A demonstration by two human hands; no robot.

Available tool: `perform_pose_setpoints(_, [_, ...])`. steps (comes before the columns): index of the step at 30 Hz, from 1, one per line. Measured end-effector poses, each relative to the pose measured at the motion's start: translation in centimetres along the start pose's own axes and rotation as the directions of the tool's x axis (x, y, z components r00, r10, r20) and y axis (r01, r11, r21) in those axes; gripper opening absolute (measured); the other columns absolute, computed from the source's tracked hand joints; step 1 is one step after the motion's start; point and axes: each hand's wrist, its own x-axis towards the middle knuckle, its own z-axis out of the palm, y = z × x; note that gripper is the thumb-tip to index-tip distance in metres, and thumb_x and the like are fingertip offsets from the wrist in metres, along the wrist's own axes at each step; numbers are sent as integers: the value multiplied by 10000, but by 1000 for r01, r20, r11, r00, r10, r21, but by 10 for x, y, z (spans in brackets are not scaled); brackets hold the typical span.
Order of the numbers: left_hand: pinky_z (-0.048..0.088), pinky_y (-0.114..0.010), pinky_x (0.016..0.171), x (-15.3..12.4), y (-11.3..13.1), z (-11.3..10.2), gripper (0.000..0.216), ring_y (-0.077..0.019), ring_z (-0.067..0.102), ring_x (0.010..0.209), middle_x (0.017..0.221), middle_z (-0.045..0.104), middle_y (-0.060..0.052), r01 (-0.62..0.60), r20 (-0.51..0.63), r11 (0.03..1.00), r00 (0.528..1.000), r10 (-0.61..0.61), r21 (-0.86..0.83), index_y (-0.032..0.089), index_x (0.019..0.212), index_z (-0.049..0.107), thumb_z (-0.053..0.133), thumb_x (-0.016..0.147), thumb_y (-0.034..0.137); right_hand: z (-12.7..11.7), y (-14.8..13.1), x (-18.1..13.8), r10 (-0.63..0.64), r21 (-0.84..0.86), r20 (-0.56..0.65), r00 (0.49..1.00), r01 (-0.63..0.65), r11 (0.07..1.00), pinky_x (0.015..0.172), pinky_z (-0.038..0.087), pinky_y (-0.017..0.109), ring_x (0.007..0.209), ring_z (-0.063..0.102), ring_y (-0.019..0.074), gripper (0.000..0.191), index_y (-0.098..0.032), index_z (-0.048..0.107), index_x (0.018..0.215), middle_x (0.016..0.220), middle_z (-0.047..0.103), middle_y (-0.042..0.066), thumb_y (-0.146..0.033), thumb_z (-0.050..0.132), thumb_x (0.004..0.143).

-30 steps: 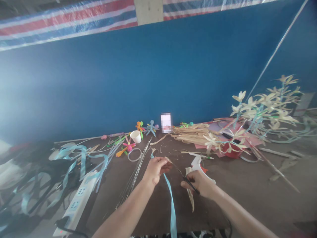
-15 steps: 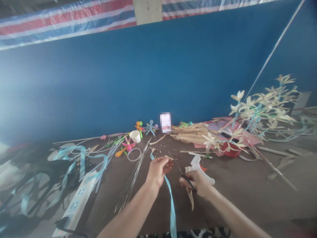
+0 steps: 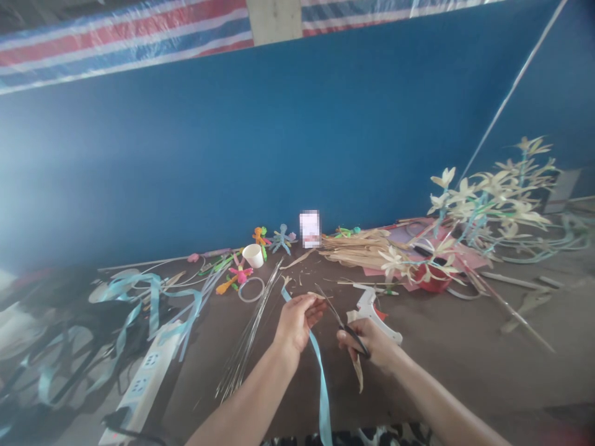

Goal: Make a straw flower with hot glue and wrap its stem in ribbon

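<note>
My left hand (image 3: pixel 297 319) is closed in a pinch on a small pale piece of dried husk (image 3: pixel 318 295), which pokes out past the fingertips. A pair of black-handled scissors (image 3: pixel 335 314) is gripped in my right hand (image 3: pixel 369 341), its blades slanting up and left beside that piece. From under the right hand hangs a pale dry husk strip (image 3: pixel 357 375). Light blue ribbon (image 3: pixel 321 387) runs down the table behind and below my left hand. Partly behind my right hand lies a white glue gun (image 3: pixel 368 301).
Thin metal wires (image 3: pixel 253 331) lie left of my left forearm. Dried husks (image 3: pixel 357 251), a white paper cup (image 3: pixel 253 256) and pipe-cleaner figures (image 3: pixel 240 272) line the back. White flowers on blue stems (image 3: pixel 483 195) stand right; a power strip (image 3: pixel 144 378) lies left.
The scissor blades look closer together than before and have shifted slightly beside the husk piece. My left hand has hardly moved; the view has shifted a little.
</note>
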Motion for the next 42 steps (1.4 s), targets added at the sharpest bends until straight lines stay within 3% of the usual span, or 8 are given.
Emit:
perform_pose_setpoints(31, [476,-211,542,3,-2,-3,108,-174,643,680,695,667,-83,2,-7,1000,1000,-2,-4,99,721,593,636,639,155,2,7,4,13,-70,-62,998,-18,997,414,317,214,360,415,83,413,-118,595,557,395,509,-1,-498,528,706])
perform_pose_setpoints(36, [457,-212,520,0,5,-5,108,-181,642,682,708,662,-71,-8,23,994,1000,6,105,114,688,592,631,632,197,-6,5,4,-2,-110,-27,1000,-1,994,432,328,209,397,439,91,395,-130,599,588,426,529,2,-498,527,711])
perform_pose_setpoints(42, [430,-207,507,-5,16,-6,135,-149,617,611,657,651,-39,-129,136,922,987,85,365,139,682,604,612,638,267,-21,3,4,-26,-209,41,999,34,977,406,261,193,407,371,68,408,-122,578,584,452,485,-22,-510,532,701])
